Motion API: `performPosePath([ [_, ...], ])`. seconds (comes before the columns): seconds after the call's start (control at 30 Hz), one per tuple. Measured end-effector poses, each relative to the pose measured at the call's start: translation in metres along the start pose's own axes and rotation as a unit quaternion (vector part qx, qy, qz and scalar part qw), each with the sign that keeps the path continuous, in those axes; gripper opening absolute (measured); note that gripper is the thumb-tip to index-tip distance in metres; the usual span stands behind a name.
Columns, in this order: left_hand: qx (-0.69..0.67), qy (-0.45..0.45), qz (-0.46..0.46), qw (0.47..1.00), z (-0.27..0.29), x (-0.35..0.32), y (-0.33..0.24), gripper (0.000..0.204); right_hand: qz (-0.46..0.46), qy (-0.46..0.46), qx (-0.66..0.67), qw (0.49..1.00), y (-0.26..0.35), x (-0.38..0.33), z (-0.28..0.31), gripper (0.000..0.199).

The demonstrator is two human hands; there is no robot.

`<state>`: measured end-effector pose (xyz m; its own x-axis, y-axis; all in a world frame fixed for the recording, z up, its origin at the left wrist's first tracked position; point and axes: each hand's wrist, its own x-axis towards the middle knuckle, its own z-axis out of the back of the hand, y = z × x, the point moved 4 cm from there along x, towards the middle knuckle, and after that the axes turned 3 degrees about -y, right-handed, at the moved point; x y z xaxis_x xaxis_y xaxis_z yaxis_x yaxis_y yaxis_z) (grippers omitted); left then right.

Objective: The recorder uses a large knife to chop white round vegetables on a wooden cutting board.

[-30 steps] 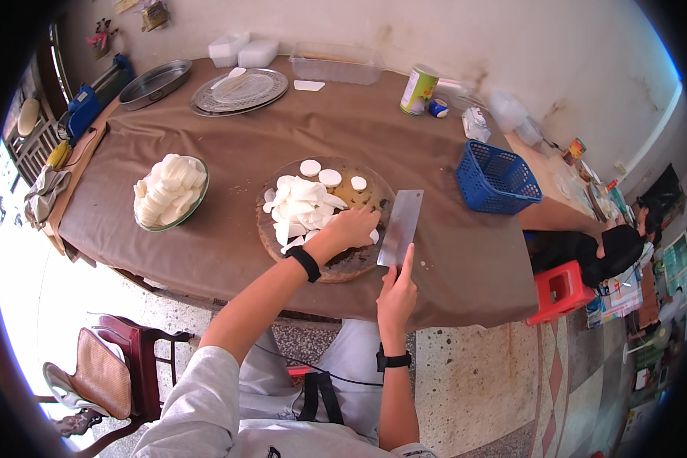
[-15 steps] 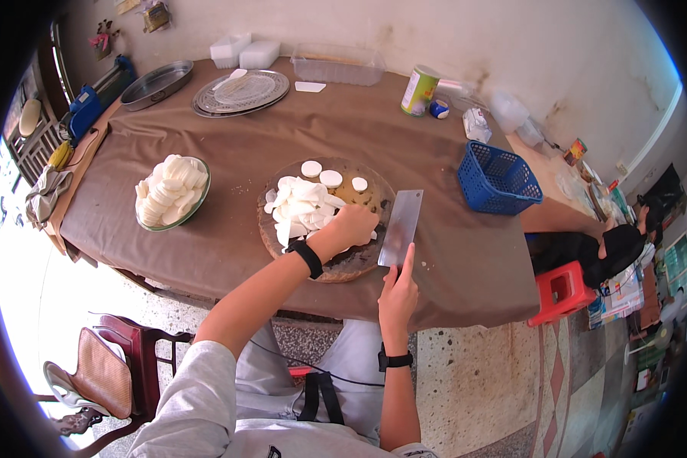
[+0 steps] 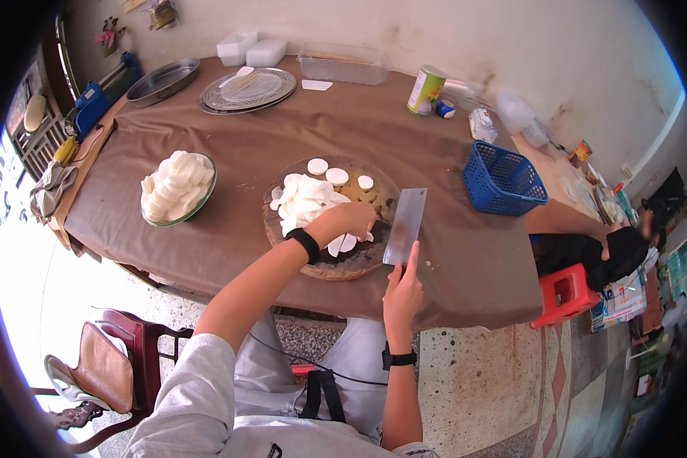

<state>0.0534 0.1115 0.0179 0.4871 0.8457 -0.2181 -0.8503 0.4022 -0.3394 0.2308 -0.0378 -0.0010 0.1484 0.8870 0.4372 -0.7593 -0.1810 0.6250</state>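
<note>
The person's right hand [image 3: 403, 294] is closed around the handle of a cleaver [image 3: 406, 227], its index finger laid along the lower blade. The cleaver sits at the right edge of a round wooden chopping board [image 3: 382, 200], its long axis running away from the body, blade end foremost and leaning slightly right. The left hand [image 3: 353, 219] curls fingers-down beside white slices [image 3: 305, 197] heaped on the board; whether it grips one cannot be told.

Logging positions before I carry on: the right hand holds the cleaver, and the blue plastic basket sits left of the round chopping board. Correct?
Wrong side: the head view shows the blue plastic basket sitting right of the round chopping board. The right hand does hold the cleaver.
</note>
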Motion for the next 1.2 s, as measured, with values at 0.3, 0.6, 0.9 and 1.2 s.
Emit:
performPosePath([
  [0.3,-0.008,-0.008,-0.017,1.0,-0.006,0.002,0.0,0.033,-0.001,0.006,0.0,1.0,0.002,-0.001,0.001,0.063],
  [0.6,-0.093,-0.149,-0.043,0.984,0.033,-0.035,-0.003,0.017,0.002,0.001,-0.011,1.0,0.002,0.0,0.002,0.064],
  [0.9,0.178,-0.269,0.011,0.946,0.045,-0.057,0.025,0.033,0.01,-0.007,-0.053,0.999,0.008,0.004,0.005,0.066],
  [1.2,0.106,-0.259,0.033,0.96,0.037,0.051,0.058,0.033,0.021,0.053,-0.086,0.995,0.018,0.004,0.003,0.067],
])
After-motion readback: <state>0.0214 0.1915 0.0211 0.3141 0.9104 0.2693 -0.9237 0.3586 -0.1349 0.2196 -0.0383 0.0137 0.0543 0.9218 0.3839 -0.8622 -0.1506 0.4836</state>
